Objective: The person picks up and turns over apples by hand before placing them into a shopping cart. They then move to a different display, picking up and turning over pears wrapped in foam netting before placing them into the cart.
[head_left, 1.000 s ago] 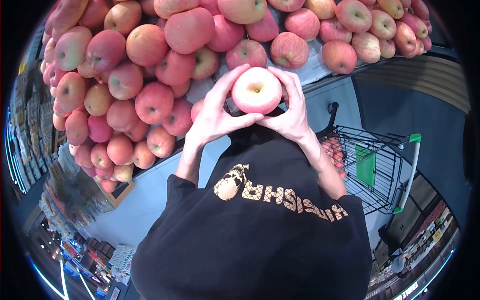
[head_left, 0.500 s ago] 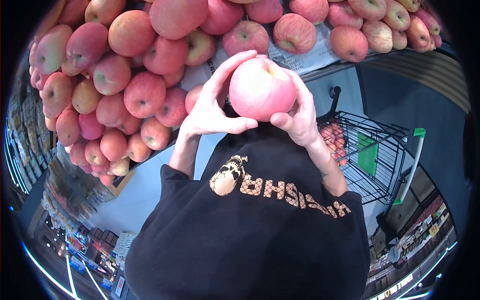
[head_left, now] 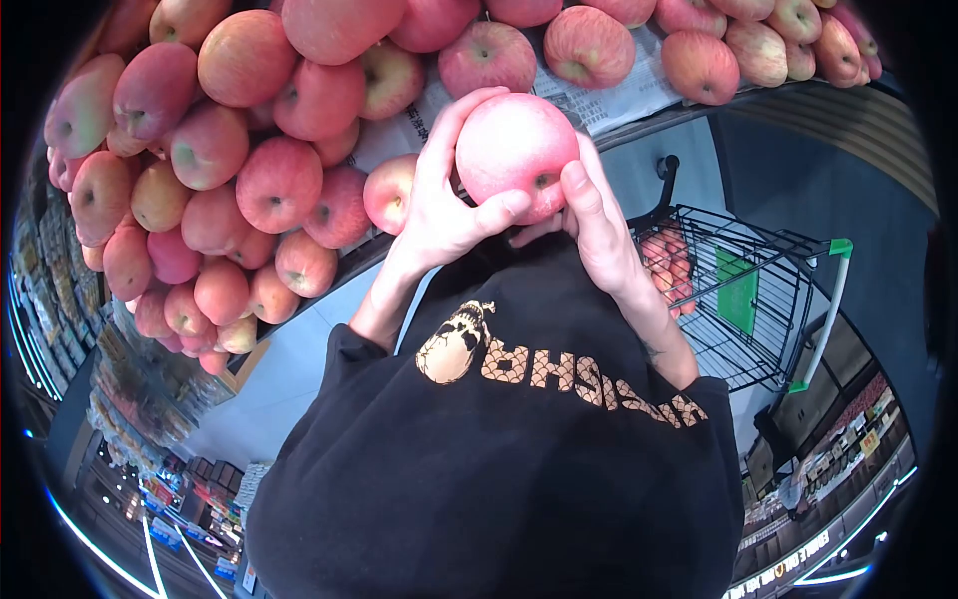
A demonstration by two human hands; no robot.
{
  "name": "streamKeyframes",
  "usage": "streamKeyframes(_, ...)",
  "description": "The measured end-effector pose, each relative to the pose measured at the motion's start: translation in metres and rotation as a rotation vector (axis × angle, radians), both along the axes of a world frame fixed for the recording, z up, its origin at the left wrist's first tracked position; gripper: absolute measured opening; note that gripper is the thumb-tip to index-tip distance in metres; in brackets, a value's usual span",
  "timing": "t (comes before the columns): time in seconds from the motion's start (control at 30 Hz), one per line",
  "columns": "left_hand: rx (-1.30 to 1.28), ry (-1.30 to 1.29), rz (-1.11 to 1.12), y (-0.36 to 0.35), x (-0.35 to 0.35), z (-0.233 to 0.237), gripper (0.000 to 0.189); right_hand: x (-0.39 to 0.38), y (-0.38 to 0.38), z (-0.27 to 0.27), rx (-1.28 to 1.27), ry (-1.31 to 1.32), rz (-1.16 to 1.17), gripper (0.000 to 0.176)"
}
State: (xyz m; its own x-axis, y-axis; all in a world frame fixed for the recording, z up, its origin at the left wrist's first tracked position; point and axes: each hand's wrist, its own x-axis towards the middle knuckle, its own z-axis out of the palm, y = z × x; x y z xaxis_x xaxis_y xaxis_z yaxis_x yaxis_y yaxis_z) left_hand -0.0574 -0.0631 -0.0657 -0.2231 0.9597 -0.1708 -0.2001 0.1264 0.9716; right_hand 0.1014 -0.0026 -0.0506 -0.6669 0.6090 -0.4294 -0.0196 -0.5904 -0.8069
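A large pink-red apple [head_left: 511, 145] is held up between my two hands, in front of my chest. My left hand [head_left: 449, 195] curves round its left side, thumb along the lower edge. Gripping the right side, my right hand [head_left: 597, 215] has its thumb beside the dark hollow at the apple's lower end. The fingers of the right hand are partly hidden behind the apple. Close to my left wrist, a single apple [head_left: 391, 192] lies at the edge of the display, beside a large heap of apples [head_left: 279, 185].
More apples [head_left: 702, 68] sit at the back right on printed paper [head_left: 639, 85] lining the display. To my right stands a black wire shopping cart [head_left: 778, 299] with green corners, holding a netted or bagged load of reddish fruit [head_left: 667, 265]. Store shelves appear along the lower edges.
My hands have turned the apple, so the hollow that was at its top now faces down toward me at its lower end. It is slightly higher, and my right thumb has moved up.
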Motion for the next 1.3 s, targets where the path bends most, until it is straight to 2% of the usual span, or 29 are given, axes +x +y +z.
streamKeyframes(0.03,0.003,0.045,-0.027,0.000,-0.001,-0.001,0.087,0.001,0.000,-0.002,-0.002,-0.003,-0.002,0.062)
streamKeyframes(0.1,0.013,0.127,-0.041,-0.001,0.000,-0.002,0.084,0.002,0.003,-0.007,0.270,-0.053,-0.017,0.065)
streamKeyframes(0.13,0.020,0.137,-0.040,0.000,0.000,-0.001,0.086,0.003,0.004,0.000,0.181,-0.049,-0.002,0.069)
streamKeyframes(0.27,0.030,0.091,-0.049,0.000,0.002,0.009,0.090,0.004,0.006,0.006,0.221,-0.049,0.014,0.072)
streamKeyframes(0.33,-0.005,0.016,-0.001,0.000,0.011,0.020,0.090,0.001,0.001,0.005,0.260,0.053,-0.166,0.075)
streamKeyframes(0.37,-0.040,-0.059,0.049,0.001,0.015,0.025,0.091,0.003,0.002,0.005,0.260,0.053,-0.167,0.075)
streamKeyframes(0.4,-0.040,-0.059,0.048,0.000,0.013,0.029,0.091,0.006,0.004,0.006,0.559,-0.061,-0.139,0.078)
streamKeyframes(0.43,-0.143,-0.210,0.006,-0.002,0.009,0.033,0.090,0.010,0.006,0.007,0.857,-0.176,-0.108,0.081)
streamKeyframes(0.47,-0.192,-0.286,-0.018,-0.003,0.007,0.033,0.090,0.010,0.013,0.003,1.169,-0.153,-0.095,0.086)
streamKeyframes(0.5,-0.245,-0.361,-0.039,-0.004,0.004,0.032,0.090,0.010,0.014,0.004,1.169,-0.154,-0.097,0.086)
streamKeyframes(0.57,-0.079,-0.283,-0.081,-0.005,0.002,0.025,0.093,0.012,0.013,0.011,1.056,-0.073,-0.080,0.086)
streamKeyframes(0.63,0.081,-0.155,-0.091,-0.002,0.003,0.027,0.106,0.013,0.009,0.021,1.001,-0.117,-0.092,0.090)
streamKeyframes(0.7,0.247,-0.050,-0.134,0.000,-0.001,0.022,0.105,0.015,0.006,0.019,0.765,-0.070,-0.052,0.093)
streamKeyframes(0.73,0.246,-0.049,-0.136,0.001,0.000,0.023,0.105,0.017,0.009,0.017,0.966,-0.138,-0.005,0.096)
streamKeyframes(0.83,0.346,0.106,-0.151,0.004,-0.001,0.025,0.102,0.015,0.012,0.024,1.099,-0.171,-0.010,0.089)
streamKeyframes(0.9,0.387,0.322,-0.213,0.005,-0.003,0.025,0.099,0.017,0.012,0.020,1.085,-0.145,-0.020,0.089)
streamKeyframes(0.97,0.368,0.386,-0.212,0.004,0.002,0.027,0.094,0.018,0.007,0.017,1.074,-0.121,-0.029,0.089)
streamKeyframes(1.03,0.305,-0.269,-0.064,0.002,0.014,0.021,0.092,0.015,-0.005,0.016,0.509,0.183,-0.119,0.095)
streamKeyframes(1.07,0.208,-0.202,-0.075,0.000,0.019,0.027,0.091,0.015,-0.006,0.014,0.364,0.237,-0.102,0.103)
streamKeyframes(1.1,0.166,-0.225,-0.077,0.000,0.024,0.030,0.091,0.018,-0.008,0.012,0.366,0.238,-0.111,0.103)
streamKeyframes(1.17,0.098,-0.149,-0.102,0.004,0.025,0.034,0.088,0.025,-0.010,0.009,0.095,0.212,-0.037,0.102)
streamKeyframes(1.3,0.126,-0.040,-0.180,0.013,0.032,0.028,0.084,0.036,-0.002,0.021,-0.139,0.285,-0.145,0.098)
